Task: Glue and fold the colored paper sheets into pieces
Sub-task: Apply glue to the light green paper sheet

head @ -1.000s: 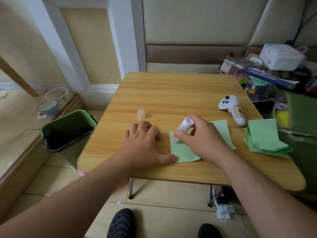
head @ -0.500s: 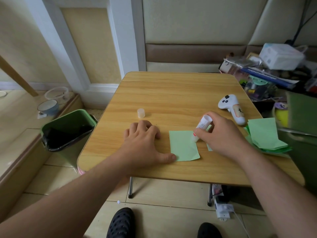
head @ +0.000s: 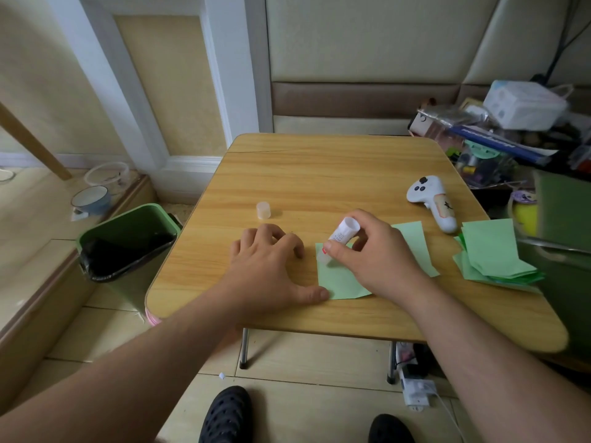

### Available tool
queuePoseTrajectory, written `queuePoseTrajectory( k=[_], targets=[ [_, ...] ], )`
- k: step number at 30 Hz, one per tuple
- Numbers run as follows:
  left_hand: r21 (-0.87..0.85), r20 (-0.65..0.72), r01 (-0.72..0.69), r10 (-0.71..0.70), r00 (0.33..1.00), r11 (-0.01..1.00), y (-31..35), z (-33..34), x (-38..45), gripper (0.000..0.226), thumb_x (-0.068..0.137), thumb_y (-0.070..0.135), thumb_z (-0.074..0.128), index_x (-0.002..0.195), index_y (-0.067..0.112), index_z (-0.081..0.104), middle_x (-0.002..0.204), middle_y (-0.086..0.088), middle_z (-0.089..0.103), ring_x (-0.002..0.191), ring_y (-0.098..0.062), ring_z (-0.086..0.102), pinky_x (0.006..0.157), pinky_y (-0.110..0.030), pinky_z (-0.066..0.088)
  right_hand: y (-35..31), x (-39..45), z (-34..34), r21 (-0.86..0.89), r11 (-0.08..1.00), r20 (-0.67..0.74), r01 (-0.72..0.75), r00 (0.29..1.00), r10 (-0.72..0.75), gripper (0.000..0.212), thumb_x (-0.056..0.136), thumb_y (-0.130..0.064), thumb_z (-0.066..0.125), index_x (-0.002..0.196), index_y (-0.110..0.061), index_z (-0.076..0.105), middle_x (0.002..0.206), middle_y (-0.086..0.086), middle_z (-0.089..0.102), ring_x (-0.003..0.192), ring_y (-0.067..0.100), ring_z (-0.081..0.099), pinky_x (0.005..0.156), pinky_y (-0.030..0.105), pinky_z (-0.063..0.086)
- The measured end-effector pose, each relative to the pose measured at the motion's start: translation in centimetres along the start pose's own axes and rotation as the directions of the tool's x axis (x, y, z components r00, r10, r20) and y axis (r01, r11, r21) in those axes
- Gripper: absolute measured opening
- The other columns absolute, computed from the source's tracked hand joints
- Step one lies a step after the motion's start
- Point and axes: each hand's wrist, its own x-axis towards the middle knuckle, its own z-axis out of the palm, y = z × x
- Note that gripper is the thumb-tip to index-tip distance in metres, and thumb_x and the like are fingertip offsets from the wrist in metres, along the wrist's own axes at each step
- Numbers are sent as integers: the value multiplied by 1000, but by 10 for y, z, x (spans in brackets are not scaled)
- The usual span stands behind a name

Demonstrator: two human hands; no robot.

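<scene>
I see my right hand (head: pixel 371 254) gripping the glue stick (head: pixel 341 235), tip on the green sheet (head: pixel 339 279); my left hand (head: pixel 271 270) rests flat, fingers relaxed, thumb at its edge.

far tabletop (head: pixel 335 174) bare, cap (head: pixel 263 209) left — controller (head: pixel 431 206) right

Right hand (head: pixel 367 254) perhaps hides sheet's (head: pixel 339 279) middle.

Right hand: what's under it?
Under the right hand lie two light green paper sheets, the glue stick tip at the nearer one's top corner. Their overlap is hidden.
</scene>
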Motion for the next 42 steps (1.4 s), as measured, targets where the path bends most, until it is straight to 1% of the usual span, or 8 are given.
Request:
queuePoseTrajectory(
  k=[10,14,21,25,29,34,38,42],
  targets=[
    [3,5,3,-3,1000,1000,2,-1,0,79,55,98,60,115,49,45,131,12,32,130,-20,26,105,-36,20,4,-2,-8,-14,999,28,-43,999,43,22,90,-43,77,88,-28,60,52,-10,49,48,11,40,44,26,35],
    [7,13,6,-7,1000,1000,2,-2,0,79,55,98,60,116,49,45,130,13,31,130,-20,26,107,-38,21,11,-5,-22,-53,997,9,-57,998,57,20,90,-39,76,85,-27,61,53,-22,55,51,12,40,46,23,34],
    [8,38,4,-4,999,1000,3,-5,0,77,58,96,61,117,49,45,135,12,31,132,-20,24,107,-38,20,22,-6,-39,-110,990,-22,-92,996,90,23,87,-44,76,89,-29,58,63,3,61,57,28,54,56,43,49],
    [10,45,-1,0,999,1000,2,-5,0,77,58,97,60,117,50,44,133,12,30,131,-20,24,108,-38,20,23,-5,-41,-142,986,-35,-90,996,86,21,87,-41,75,86,-29,57,58,-5,55,51,13,45,52,33,41],
    [10,39,2,-3,999,1000,2,-5,0,77,58,97,59,116,50,44,133,12,30,131,-20,25,108,-39,20,17,-3,-35,-78,993,-77,-86,994,80,20,86,-39,74,88,-28,57,69,1,66,57,20,56,55,41,52],
    [17,18,8,-8,1000,1000,2,-3,0,78,56,98,60,116,50,44,131,12,32,129,-20,27,108,-40,22,6,-1,-18,63,998,-76,-26,997,31,20,87,-37,80,90,-28,62,81,-12,71,68,6,62,63,28,50],
    [13,-3,4,-4,1000,1000,2,-1,0,78,55,98,60,114,49,45,129,12,33,128,-19,27,102,-35,19,-1,-2,-4,63,998,-2,7,1000,-6,27,87,-41,82,82,-33,56,64,-20,58,54,2,48,49,15,36],
    [17,0,6,-6,1000,1000,2,-1,-1,78,54,99,57,113,49,45,129,13,33,129,-19,27,105,-37,21,-1,-3,3,5,1000,64,13,998,-13,27,89,-45,78,89,-28,58,60,-11,52,50,5,42,47,20,35]
  ],
)
